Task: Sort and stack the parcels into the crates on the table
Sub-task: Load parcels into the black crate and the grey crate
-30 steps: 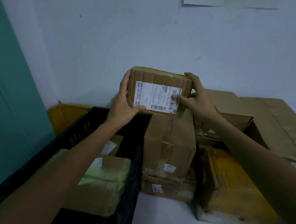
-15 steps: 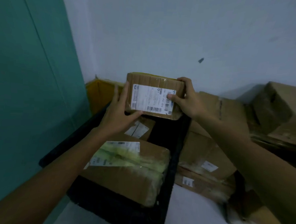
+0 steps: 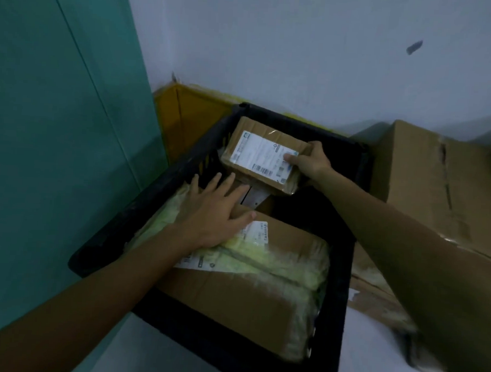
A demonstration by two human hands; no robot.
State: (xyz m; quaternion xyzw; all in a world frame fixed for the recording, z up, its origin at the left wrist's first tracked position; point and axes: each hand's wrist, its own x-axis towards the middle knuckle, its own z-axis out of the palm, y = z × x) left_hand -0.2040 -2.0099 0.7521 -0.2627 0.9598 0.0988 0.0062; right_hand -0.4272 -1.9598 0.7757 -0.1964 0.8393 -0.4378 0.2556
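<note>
Our right hand (image 3: 311, 163) grips the small labelled parcel (image 3: 257, 155) by its right end, with the thumb pressed on the label and the fingers wrapped round the edge. Half a second ago we held it up in front of the wall with both hands. Now it is down inside the far end of the black crate (image 3: 339, 276), tilted, over another parcel whose white label (image 3: 253, 197) peeks out beneath it. Whether it already rests there we cannot tell. Our left hand (image 3: 217, 212) has let go and lies open, fingers straight and spread, palm down on the big parcel (image 3: 247, 294) bound in yellowish tape that fills the crate's near end. We judge the placing nearly done: this parcel only needs setting flat and releasing. Behind the black crate a yellow crate (image 3: 185, 117) stands against the wall, and to the right, outside the black crate, large cardboard boxes (image 3: 426, 181) wait.
</note>
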